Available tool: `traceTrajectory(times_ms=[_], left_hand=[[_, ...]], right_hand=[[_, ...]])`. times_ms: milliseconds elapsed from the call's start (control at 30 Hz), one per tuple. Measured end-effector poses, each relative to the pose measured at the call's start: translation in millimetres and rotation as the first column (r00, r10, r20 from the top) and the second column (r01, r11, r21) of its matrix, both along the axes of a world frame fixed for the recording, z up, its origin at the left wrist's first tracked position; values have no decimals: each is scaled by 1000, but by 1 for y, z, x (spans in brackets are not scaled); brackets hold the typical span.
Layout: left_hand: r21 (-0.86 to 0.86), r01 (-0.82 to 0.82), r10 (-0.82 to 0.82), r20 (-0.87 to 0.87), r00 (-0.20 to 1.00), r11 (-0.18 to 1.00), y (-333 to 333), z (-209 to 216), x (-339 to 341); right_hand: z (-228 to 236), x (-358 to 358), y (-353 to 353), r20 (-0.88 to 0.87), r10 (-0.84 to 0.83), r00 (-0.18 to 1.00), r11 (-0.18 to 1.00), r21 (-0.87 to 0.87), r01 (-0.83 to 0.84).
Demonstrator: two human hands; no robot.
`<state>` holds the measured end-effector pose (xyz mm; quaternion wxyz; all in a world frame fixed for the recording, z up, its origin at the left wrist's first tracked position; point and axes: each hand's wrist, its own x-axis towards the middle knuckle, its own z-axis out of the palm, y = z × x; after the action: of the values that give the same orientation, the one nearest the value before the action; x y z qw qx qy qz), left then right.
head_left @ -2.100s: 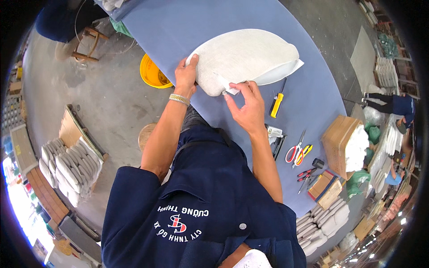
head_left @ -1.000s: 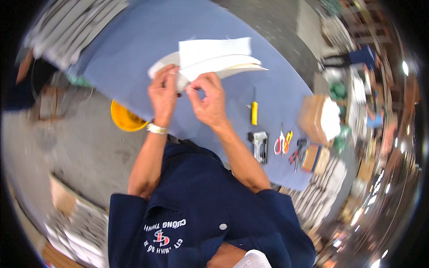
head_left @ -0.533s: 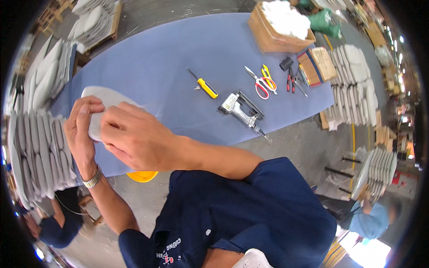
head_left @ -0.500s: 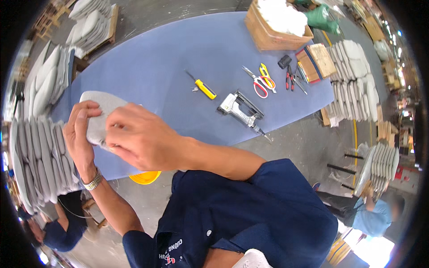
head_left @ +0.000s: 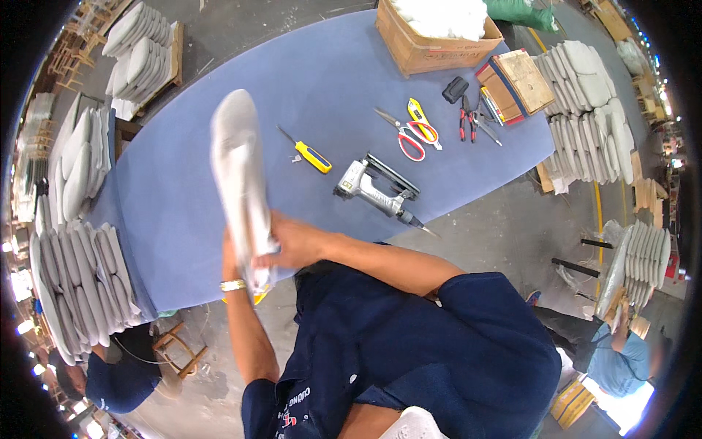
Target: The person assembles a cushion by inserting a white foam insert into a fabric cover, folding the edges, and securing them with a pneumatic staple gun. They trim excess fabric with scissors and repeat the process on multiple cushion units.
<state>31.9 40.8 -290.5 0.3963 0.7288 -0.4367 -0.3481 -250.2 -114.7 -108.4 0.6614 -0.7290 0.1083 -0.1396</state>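
A light grey upholstered seat cushion point(head_left: 238, 157) is held up on edge over the near left part of the blue table, smeared by motion. My right hand point(head_left: 294, 243) grips its near end from the right side, with the fingers partly hidden at the edge. On the cushion's left side, my left hand point(head_left: 229, 254) holds the same near end; its fingers are behind the cushion. To the right lie a yellow-handled screwdriver point(head_left: 313, 158) and a silver staple gun point(head_left: 376, 189) with its air hose fitting towards me.
Further right are red-handled scissors point(head_left: 411, 140), a yellow cutter point(head_left: 420, 121), pliers point(head_left: 466, 121) and a wooden box point(head_left: 519, 84). A cardboard carton point(head_left: 431, 55) with white filling stands at the back. Cushion stacks point(head_left: 80, 282) flank the table point(head_left: 183, 241). Two people work nearby.
The cushion has swung from nearly flat at the left to upright on edge, moving right and nearer me. Both hands have shifted to its near end.
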Motion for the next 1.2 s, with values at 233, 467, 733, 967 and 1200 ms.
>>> traceTrajectory(times_ms=[233, 467, 733, 967, 1200], left_hand=[[409, 335, -303, -143, 942, 849, -94, 179, -120], [444, 99, 48, -308, 950, 890, -44, 102, -107], [682, 109, 143, -302, 942, 723, -50, 168, -116], [161, 88, -78, -66, 995, 983, -126, 184, -148], [-198, 174, -53, 499, 865, 965, -218, 190, -173]], right_hand=[[-3, -41, -21, -146, -343, 928, 895, 249, 370], [-59, -54, -8, -377, -60, 924, 988, 110, 109], [-82, -59, -12, -219, 193, 956, 978, 123, -169], [-62, -108, -98, -359, -125, 925, 981, 94, 168], [-64, -178, -166, -419, -770, 481, 637, -539, 551]])
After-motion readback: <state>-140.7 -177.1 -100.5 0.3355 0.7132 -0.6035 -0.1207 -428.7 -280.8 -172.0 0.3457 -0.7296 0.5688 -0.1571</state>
